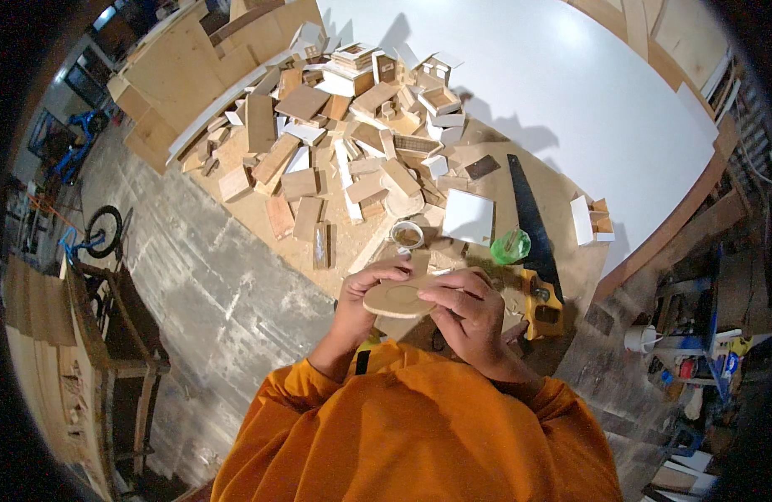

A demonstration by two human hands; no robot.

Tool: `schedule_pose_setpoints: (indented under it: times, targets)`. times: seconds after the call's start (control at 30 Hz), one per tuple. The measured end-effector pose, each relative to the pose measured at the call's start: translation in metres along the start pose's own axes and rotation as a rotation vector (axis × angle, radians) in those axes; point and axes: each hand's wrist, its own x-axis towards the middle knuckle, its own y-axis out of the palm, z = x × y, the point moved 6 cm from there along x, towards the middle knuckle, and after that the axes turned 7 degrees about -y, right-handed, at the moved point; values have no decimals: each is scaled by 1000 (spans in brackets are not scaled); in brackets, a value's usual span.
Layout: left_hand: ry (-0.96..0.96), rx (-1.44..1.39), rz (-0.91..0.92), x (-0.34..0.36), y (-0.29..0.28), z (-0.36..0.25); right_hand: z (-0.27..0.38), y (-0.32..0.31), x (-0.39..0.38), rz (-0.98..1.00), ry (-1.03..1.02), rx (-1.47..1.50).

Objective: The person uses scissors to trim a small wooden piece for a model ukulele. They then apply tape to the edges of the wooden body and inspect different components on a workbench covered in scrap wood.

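Note:
My left hand [356,301] and my right hand [474,318] grip a flat, rounded piece of light wood [394,303] in front of my chest, with a faint circular outline on its top face. The fingers of both hands curl over its edges. Just beyond it sits a white ring-shaped item [407,236], perhaps a tape roll. A green cup [510,248] stands to the upper right. A handsaw with a dark blade [524,209] and a yellow handle [543,311] lies to the right of my right hand.
A heap of wooden offcuts [302,142] covers the brown board at the back, beside a large white panel [612,100]. A small white-and-wood box [591,219] sits at right. Plywood pieces [176,75] line the back left. Blue bicycles [101,234] stand on the concrete floor at left.

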Motion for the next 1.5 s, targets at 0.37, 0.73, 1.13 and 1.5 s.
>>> schedule_pose_setpoints:
  times: [0.37, 0.73, 1.13, 1.5]
  targets:
    - [405, 506, -182, -2, 0, -57, 13, -4, 2, 51, -70, -57]
    - [618, 995, -359, -7, 13, -85, -34, 30, -51, 121, 945, 757]
    - [-119, -335, -281, -10, -12, -10, -48, 29, -51, 100, 803, 607]
    - [-436, 44, -203, -30, 0, 42, -89, 52, -98, -9, 970, 749]
